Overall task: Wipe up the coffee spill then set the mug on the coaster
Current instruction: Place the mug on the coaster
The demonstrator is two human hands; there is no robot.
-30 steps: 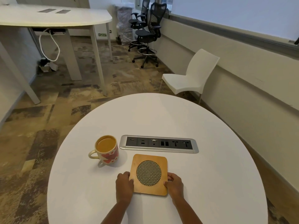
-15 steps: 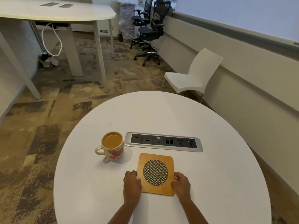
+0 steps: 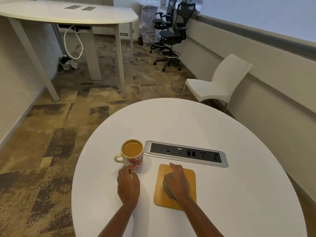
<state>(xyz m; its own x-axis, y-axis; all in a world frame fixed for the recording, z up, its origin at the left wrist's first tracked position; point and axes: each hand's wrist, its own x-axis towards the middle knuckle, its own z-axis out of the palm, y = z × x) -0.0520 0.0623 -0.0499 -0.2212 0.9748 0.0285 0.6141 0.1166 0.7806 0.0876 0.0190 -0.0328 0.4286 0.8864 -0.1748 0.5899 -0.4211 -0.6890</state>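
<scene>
My left hand (image 3: 128, 185) loosely curled, empty, fingertips just short of the cream mug with red hearts (image 3: 132, 156) (full of milky coffee) | my right hand (image 3: 177, 181) flat, holding nothing, on the square wooden coaster with woven centre (image 3: 175, 187) | mug on round white table (image 3: 205, 127), left of coaster, beside grey socket strip (image 3: 186, 153).

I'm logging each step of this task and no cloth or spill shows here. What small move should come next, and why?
Probably close the left hand around the mug: it sits just short of the full mug, which stands off the coaster under the right hand. Lift slowly; the coffee is near the rim.
</scene>
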